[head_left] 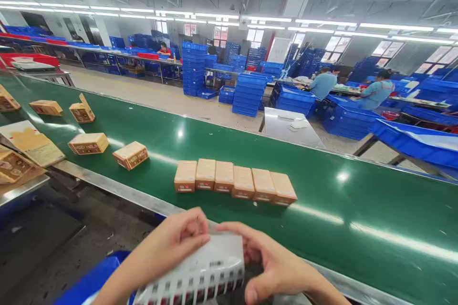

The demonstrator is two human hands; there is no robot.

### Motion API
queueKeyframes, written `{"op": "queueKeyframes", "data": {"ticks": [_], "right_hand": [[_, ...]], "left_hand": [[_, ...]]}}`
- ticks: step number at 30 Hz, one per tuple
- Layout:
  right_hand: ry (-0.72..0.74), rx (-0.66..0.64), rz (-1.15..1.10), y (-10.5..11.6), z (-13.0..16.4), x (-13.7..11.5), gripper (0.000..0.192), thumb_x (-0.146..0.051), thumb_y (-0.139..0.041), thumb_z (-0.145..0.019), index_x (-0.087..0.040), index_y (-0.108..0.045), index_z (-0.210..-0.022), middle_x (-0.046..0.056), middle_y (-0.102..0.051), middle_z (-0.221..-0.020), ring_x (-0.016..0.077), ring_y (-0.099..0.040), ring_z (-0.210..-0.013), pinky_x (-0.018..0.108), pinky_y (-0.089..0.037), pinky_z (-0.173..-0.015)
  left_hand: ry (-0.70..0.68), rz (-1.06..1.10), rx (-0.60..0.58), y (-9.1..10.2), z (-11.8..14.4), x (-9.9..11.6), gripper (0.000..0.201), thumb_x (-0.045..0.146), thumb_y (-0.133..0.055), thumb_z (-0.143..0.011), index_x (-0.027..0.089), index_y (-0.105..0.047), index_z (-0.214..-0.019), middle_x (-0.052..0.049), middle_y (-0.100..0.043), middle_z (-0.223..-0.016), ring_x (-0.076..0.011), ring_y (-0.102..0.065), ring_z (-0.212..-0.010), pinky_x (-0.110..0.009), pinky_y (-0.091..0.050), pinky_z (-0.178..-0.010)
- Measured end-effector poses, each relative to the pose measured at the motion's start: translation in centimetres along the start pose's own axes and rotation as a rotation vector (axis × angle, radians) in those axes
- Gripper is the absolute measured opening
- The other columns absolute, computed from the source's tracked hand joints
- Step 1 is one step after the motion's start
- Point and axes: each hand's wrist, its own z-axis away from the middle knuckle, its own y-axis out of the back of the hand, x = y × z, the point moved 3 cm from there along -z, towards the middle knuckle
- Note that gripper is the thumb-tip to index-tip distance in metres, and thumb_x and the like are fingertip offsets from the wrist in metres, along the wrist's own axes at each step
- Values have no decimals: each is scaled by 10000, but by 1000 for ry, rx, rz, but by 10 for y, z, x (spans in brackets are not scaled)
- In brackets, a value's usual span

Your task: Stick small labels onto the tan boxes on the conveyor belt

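A glossy white sheet of printed labels, with rows of small dark and red prints, is bent in front of me below the belt edge. My left hand is closed at its upper edge, thumb on the sheet and fingers curled. Beside the sheet's right edge is my right hand, its thumb well apart from its bent fingers; some fingertips are hidden behind the sheet. Beyond my hands, a row of several small tan cartons stands side by side on the green conveyor belt.
More cartons lie scattered on the belt's left part. At far left, a side table holds more cartons and a flat printed piece. A metal rail edges the belt. Across the aisle are stacked blue crates and seated people.
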Motion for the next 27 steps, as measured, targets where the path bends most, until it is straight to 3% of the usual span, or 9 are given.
{"op": "queueKeyframes", "data": {"ticks": [4,7,9,11,14,17,19,23,27], "right_hand": [[193,385,-297,23,88,4,625,-376,-777,-827,-292,-441,-1347,52,-711,-1051,184,-706,-905,319,-555,-821],[308,595,-324,38,129,-4,602,-349,-789,-817,-283,-464,-1320,37,-719,-975,163,-704,-787,286,-561,-723],[352,702,-288,51,150,-13,464,-352,-794,-810,-260,-565,-1203,17,-716,-905,130,-677,-698,232,-536,-633],[383,778,-226,64,168,-23,297,-368,-787,-813,-229,-650,-1037,10,-717,-873,112,-662,-694,201,-520,-618],[367,784,-140,80,188,-35,248,-416,-727,-861,-223,-693,-1013,15,-730,-868,115,-674,-754,199,-533,-677],[302,694,-82,88,203,-41,319,-402,-720,-865,-252,-671,-1142,14,-744,-891,131,-696,-812,226,-556,-747],[281,693,-21,92,210,-40,307,-363,-751,-837,-258,-685,-1117,19,-753,-937,148,-707,-866,249,-567,-802],[252,841,180,96,212,-30,144,-356,-707,-868,-245,-733,-956,23,-758,-916,159,-717,-816,255,-581,-772],[206,984,270,101,206,-21,125,-350,-665,-902,-243,-729,-907,7,-734,-832,149,-702,-736,230,-574,-674]], "left_hand": [[-132,-88,-190,-44,-46,80,182,374,-554,-933,212,-575,-1015,77,-469,-587,-110,-433,-540,-209,-314,-500],[-334,-322,-54,-79,-59,126,159,330,-558,-944,223,-612,-1047,-7,-669,-889,-174,-623,-828,-281,-480,-736],[-527,-454,58,-106,-59,151,214,367,-629,-915,236,-622,-1084,-57,-641,-1244,-238,-579,-1164,-387,-437,-1006],[-666,-525,89,-132,-57,166,426,451,-734,-830,248,-598,-1179,-75,-546,-1424,-277,-470,-1332,-439,-346,-1123],[-652,-510,87,-159,-62,174,586,464,-786,-777,240,-548,-1264,-80,-608,-1368,-266,-559,-1246,-408,-424,-1050],[-534,-448,52,-167,-73,175,408,389,-757,-829,250,-592,-1175,-17,-714,-1164,-217,-661,-1032,-343,-489,-905],[-477,-425,1,-166,-79,175,316,368,-729,-857,268,-618,-1135,17,-729,-1102,-204,-668,-988,-326,-489,-871],[-427,-359,-119,-166,-92,175,281,373,-720,-859,271,-652,-1111,21,-733,-1091,-203,-668,-992,-306,-488,-858],[-337,-157,-138,-171,-111,168,167,309,-679,-888,239,-677,-1040,26,-749,-978,-157,-685,-890,-256,-498,-812]]}}
